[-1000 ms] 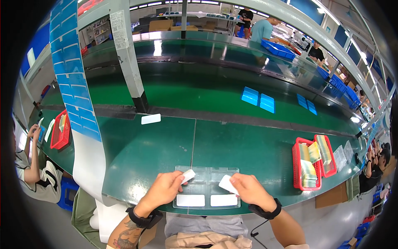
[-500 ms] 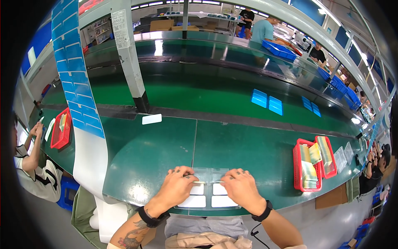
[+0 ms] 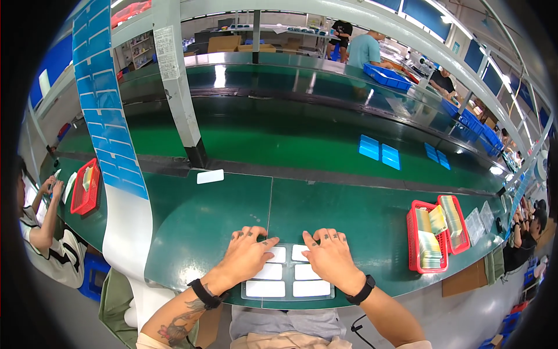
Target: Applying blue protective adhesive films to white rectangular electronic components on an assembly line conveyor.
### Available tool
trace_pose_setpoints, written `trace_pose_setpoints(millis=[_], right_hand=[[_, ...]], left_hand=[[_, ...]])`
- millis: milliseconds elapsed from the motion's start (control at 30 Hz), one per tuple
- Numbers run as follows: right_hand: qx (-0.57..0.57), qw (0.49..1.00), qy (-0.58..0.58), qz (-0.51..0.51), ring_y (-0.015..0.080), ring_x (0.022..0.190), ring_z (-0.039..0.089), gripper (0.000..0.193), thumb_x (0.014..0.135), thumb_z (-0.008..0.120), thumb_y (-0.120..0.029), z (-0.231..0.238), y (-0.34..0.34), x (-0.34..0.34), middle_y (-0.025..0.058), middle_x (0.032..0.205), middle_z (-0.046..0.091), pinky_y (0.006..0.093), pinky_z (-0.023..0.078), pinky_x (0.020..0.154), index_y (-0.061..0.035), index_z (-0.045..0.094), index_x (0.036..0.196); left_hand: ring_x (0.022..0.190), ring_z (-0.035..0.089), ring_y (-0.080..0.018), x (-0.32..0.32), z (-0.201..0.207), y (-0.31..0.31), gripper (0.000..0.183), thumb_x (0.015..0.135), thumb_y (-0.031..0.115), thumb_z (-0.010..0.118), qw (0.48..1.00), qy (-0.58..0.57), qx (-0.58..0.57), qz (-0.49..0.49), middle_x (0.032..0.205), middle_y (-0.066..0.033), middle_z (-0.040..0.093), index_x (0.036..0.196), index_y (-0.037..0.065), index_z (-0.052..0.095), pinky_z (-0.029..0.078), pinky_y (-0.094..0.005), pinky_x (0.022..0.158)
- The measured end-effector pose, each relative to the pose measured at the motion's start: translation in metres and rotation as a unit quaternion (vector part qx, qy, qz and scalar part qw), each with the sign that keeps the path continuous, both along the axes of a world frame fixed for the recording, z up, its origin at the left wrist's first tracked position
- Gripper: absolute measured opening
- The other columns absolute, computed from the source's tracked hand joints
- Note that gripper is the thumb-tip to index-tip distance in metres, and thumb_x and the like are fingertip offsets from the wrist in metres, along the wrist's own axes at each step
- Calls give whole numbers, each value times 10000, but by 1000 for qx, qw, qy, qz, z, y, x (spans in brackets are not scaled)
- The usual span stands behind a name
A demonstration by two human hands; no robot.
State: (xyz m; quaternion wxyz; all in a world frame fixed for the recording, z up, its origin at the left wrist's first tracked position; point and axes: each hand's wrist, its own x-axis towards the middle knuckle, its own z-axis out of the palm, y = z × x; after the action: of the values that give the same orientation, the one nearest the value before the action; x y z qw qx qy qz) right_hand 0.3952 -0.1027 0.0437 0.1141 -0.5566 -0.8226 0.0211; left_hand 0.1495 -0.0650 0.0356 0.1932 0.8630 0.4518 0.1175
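A clear plastic sleeve (image 3: 289, 273) lies flat at the table's near edge, with white rectangular cards in two columns of three rows. My left hand (image 3: 249, 256) rests palm down over the upper left of the sleeve. Its thumb touches the top left white card (image 3: 278, 254), apart from the index finger. Across the middle gap, my right hand (image 3: 330, 257) lies over the upper right part, thumb and index finger apart by the top right white card (image 3: 299, 252). Neither hand grips anything visible. Both palms partly cover the cards beneath.
Two red baskets (image 3: 414, 244) of cards stand on the right, beside clear sleeves (image 3: 475, 225). A blue-and-white sheet strip (image 3: 110, 116) hangs at left near a grey post (image 3: 177, 87). A loose white card (image 3: 210, 177) lies ahead. Blue sheets (image 3: 390, 156) lie on the green conveyor (image 3: 279, 136).
Both hands, which were pinching at the sleeve's upper part, have loosened and lie flatter. The top row of white cards now shows, and the sleeve's cards look more evenly lined up.
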Motion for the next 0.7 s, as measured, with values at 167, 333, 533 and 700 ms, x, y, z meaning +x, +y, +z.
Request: trace_pose_setpoints(millis=[167, 333, 533, 700], right_hand=[[52, 997, 6, 50, 355, 1228, 515, 464, 881, 716, -405, 13, -23, 8, 164, 1255, 588, 525, 399, 1012, -123, 698, 1249], [10, 998, -44, 40, 404, 1347, 419, 517, 899, 662, -534, -2, -34, 20, 196, 1409, 498, 596, 306, 1118, -162, 704, 1255], [-19, 999, -29, 41, 419, 1368, 385, 553, 912, 644, -559, -4, -33, 11, 203, 1452, 452, 614, 288, 1123, -142, 688, 1273], [-57, 997, -25, 41, 378, 1319, 460, 650, 900, 651, -582, 6, -61, 14, 179, 1383, 532, 594, 298, 1127, -52, 658, 1276]], left_hand=[[1260, 460, -358, -15, 7, -21, 375, 910, 322, 702, 993, 3, 116, -19, 1393, -162, 513, 1252, 171, 721, 384, -497, 1015], [1274, 452, -357, -16, -4, -34, 449, 899, 437, 687, 988, 69, 134, -42, 1451, -183, 477, 1252, 162, 722, 363, -507, 1046], [1275, 446, -369, -17, -6, -36, 456, 899, 430, 686, 992, 41, 108, -42, 1446, -187, 478, 1253, 144, 718, 331, -525, 1083], [1278, 466, -340, -17, 3, -65, 624, 878, 447, 698, 993, 44, 112, -16, 1419, -167, 516, 1369, 76, 599, 303, -573, 1095]])
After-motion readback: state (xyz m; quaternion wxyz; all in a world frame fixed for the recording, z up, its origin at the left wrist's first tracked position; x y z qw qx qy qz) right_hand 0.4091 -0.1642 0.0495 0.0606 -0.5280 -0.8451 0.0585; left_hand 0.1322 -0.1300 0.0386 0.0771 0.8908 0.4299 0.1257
